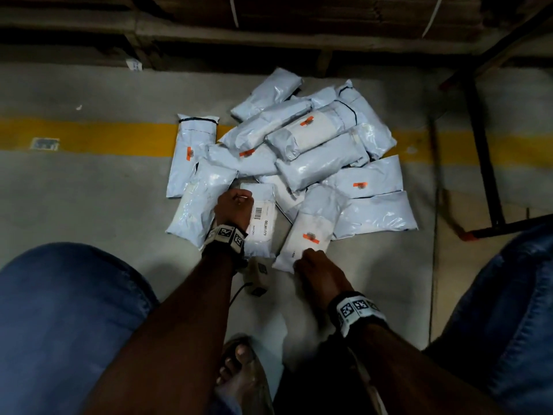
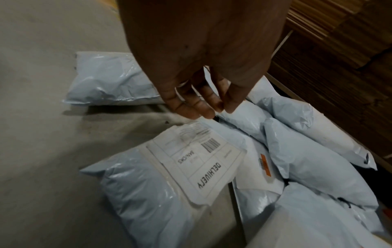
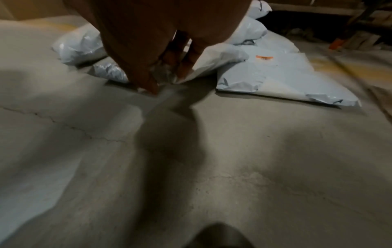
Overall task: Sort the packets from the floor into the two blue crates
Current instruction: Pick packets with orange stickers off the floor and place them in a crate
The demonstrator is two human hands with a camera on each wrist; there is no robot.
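Observation:
Several pale grey-blue plastic packets (image 1: 317, 163) lie heaped on the concrete floor. My left hand (image 1: 235, 203) hangs over the far end of a packet with a white DELHIVERY label (image 1: 264, 226). In the left wrist view its fingers (image 2: 191, 109) point down, fairly straight, just above that labelled packet (image 2: 191, 161), holding nothing. My right hand (image 1: 312, 260) pinches the near end of a packet with an orange sticker (image 1: 311, 223). In the right wrist view the thumb and fingers (image 3: 186, 67) close on that packet's edge (image 3: 214, 57). No blue crate is in view.
A yellow line (image 1: 89, 136) crosses the floor under the pile. Stacked cardboard and pallets (image 1: 269, 25) stand behind it, and a dark metal frame (image 1: 484, 151) stands at the right. My knees in jeans flank the hands, and a sandalled foot (image 1: 239, 372) is below.

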